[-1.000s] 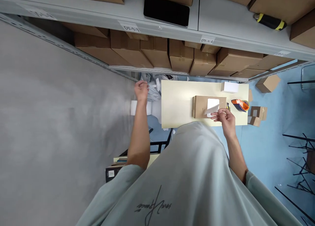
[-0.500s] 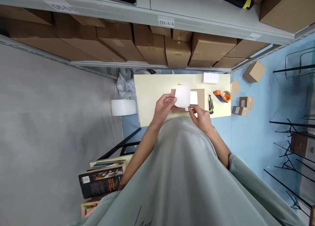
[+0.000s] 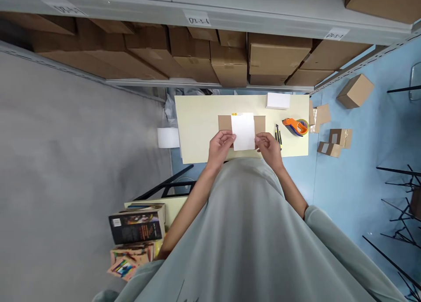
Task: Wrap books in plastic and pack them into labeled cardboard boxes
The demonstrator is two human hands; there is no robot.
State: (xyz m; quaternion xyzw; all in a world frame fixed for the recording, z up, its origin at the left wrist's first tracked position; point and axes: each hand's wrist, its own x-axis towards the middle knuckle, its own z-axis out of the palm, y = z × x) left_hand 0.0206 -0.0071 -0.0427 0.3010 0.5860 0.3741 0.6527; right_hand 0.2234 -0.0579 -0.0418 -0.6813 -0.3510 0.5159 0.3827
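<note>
A white paper label (image 3: 243,133) with a small yellow mark at its top left corner is held upright over a flat brown cardboard box (image 3: 225,122). My left hand (image 3: 221,146) pinches its left edge between thumb and fingers. At the right edge, my right hand (image 3: 269,147) has its fingertips closed on the label's side. Most of the cardboard's middle is hidden behind the label. To the right of my right hand lies a black and yellow utility knife (image 3: 278,136).
The cream table (image 3: 197,118) also carries a white box (image 3: 278,101) and an orange tape dispenser (image 3: 295,127). Above, a metal shelf (image 3: 230,21) holds cardboard boxes. A white roll (image 3: 168,138) sits left; books (image 3: 136,226) are stacked lower left. Small cartons (image 3: 340,137) lie on the blue floor.
The label, earlier tilted with a second white piece showing behind it, now faces me squarely and lower edge down. My right hand has shifted up along its right edge. The view has turned slightly.
</note>
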